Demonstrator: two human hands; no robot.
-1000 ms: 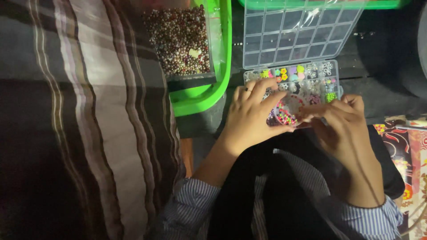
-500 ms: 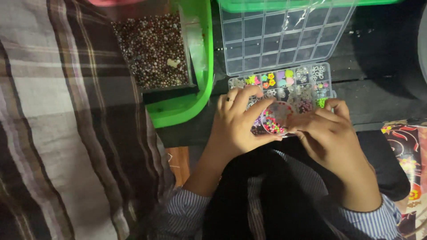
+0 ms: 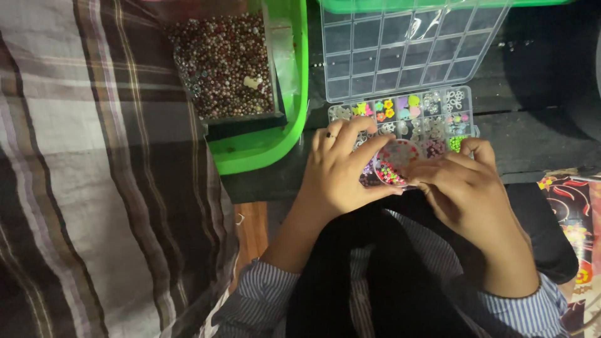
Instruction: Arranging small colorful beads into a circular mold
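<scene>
Dark tabletop (image 3: 551, 134) | plaid cloth (image 3: 94, 188) beside | both hands clasp small bead container (image 3: 393, 164)

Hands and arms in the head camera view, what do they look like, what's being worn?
Both hands are bare. The left hand has a dark ring on one finger; none shows on the right hand. Both forearms are bare, with blue-and-white pinstriped sleeves pushed up toward the elbows.

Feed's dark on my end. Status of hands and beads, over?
Both hands, left and right, share a grip on the small round bead dish. Open bead box right behind. Nothing in the way.
</scene>
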